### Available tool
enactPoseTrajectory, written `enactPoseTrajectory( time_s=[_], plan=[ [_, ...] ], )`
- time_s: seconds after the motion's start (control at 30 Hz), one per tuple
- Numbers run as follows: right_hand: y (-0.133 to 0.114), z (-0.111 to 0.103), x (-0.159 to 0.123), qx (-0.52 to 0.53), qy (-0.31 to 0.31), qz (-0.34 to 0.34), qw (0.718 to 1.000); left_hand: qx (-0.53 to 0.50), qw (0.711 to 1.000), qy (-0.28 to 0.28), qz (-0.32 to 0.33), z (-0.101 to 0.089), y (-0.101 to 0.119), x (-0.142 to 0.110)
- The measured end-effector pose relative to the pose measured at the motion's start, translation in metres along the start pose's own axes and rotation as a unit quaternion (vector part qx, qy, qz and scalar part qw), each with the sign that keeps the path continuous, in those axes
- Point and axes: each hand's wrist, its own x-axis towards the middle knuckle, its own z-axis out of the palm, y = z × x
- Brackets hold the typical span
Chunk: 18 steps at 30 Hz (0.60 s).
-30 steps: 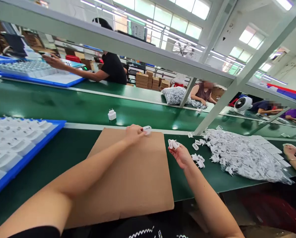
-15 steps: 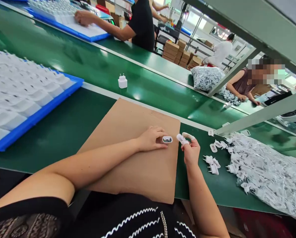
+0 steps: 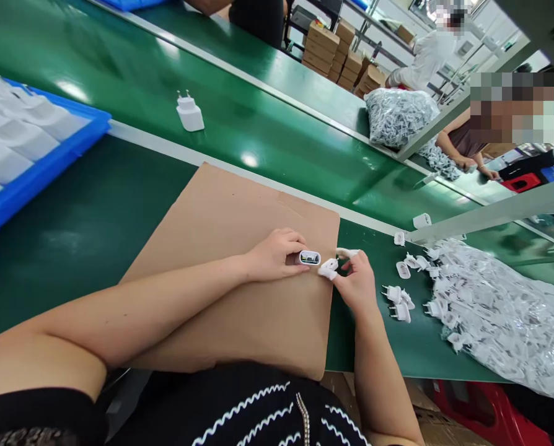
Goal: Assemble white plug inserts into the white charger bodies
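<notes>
My left hand (image 3: 279, 254) rests over the cardboard sheet (image 3: 240, 217), its thumb and fingers closed round a white charger housing (image 3: 310, 257). The housing's open end faces right and shows circuit parts inside. Close by on the right, my right hand (image 3: 357, 282) pinches a small white plug cover (image 3: 328, 268), held just apart from the housing. Tape or a finger cot (image 3: 347, 253) wraps a fingertip of that hand. Several loose plug covers (image 3: 400, 303) lie on the green bench to its right.
A clear bag of white plug parts (image 3: 500, 316) lies at right. One white charger (image 3: 190, 113) stands on the green conveyor (image 3: 277, 148). At left is a blue tray (image 3: 49, 167) of white chargers. A metal post (image 3: 491, 214) slants across the right side; co-workers sit beyond.
My right hand has brought the plug cover left and slightly down, closer to the housing, and turned it. The charger on the conveyor appears further left; the view has also shifted.
</notes>
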Motion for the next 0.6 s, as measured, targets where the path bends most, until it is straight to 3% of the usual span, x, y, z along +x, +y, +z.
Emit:
enactPoseTrajectory(
  time_s=[0.1, 0.33, 0.5, 0.6],
  plan=[
    [0.001, 0.011, 0.0, 0.017, 0.001, -0.022, 1.0, -0.005, 1.0, 0.0, -0.005, -0.001, 0.001, 0.0],
    [-0.012, 0.018, -0.006, 0.154, 0.127, -0.085, 0.976, -0.023, 1.0, 0.002, -0.012, -0.001, -0.003, 0.001],
    [-0.033, 0.028, -0.011, 0.075, 0.095, -0.224, 0.967, -0.024, 1.0, 0.007, -0.008, 0.001, -0.005, 0.002],
    [-0.037, 0.033, -0.008, 0.037, 0.068, -0.239, 0.968, -0.029, 0.999, 0.012, -0.006, 0.002, -0.005, 0.002]
  ],
)
